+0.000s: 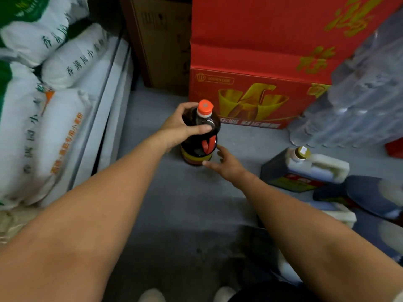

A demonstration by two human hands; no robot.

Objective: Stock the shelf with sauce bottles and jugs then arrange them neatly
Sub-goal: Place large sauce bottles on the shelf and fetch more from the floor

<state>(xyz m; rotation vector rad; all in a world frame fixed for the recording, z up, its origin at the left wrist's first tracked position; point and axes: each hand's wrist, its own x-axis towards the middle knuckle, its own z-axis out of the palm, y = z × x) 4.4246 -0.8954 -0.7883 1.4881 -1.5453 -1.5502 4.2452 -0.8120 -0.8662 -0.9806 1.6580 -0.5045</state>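
Upright, dark sauce bottle (pixel 199 136) with orange cap, left hand (pixel 181 127) grip curled round its shoulder, right hand (pixel 226 163) spread at its base.

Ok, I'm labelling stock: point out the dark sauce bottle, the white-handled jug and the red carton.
dark sauce bottle (pixel 201 136), head view, shoulder.
white-handled jug (pixel 305 168), head view, top.
red carton (pixel 250 99), head view, printed front.

Glossy dark bottle (pixel 199 136), matt floor (pixel 185 203)

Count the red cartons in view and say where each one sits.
2. One red carton stands on the floor directly behind the dark sauce bottle; a second red carton is stacked on top of it. Others may be hidden beyond the frame.
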